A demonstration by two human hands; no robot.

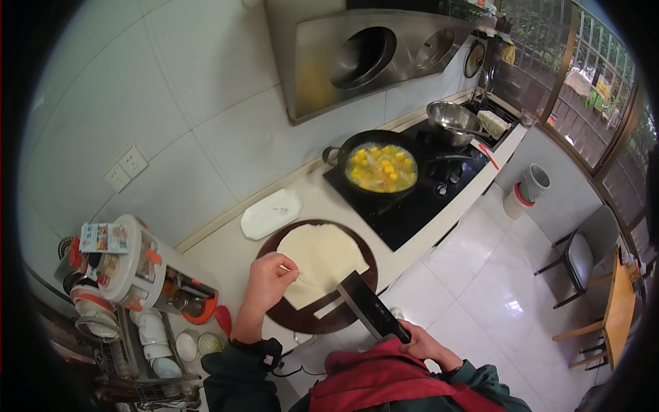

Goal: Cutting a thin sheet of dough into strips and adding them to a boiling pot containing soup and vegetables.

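Observation:
A thin sheet of rolled dough (324, 257) lies on a round dark board (369, 247), its lower edge cut straight. A narrow dough strip (329, 306) lies apart from it on the board. Above the sheet's left side, my left hand (273, 278) pinches a tiny pale bit, perhaps dough, between thumb and fingertips. My right hand (419, 340) grips the black handle of a cleaver (368, 305); its dark, broad blade hangs over the board's lower right edge. Behind the board, a wok (382, 164) on the black cooktop holds yellow chunks in broth.
A white octagonal plate (272, 212) sits behind the board. To the left stand a spice rack (149, 262) and bowls in a dish rack (154, 342). A steel bowl (453, 122) is on the cooktop's far end, with a red utensil (489, 156) at the counter edge.

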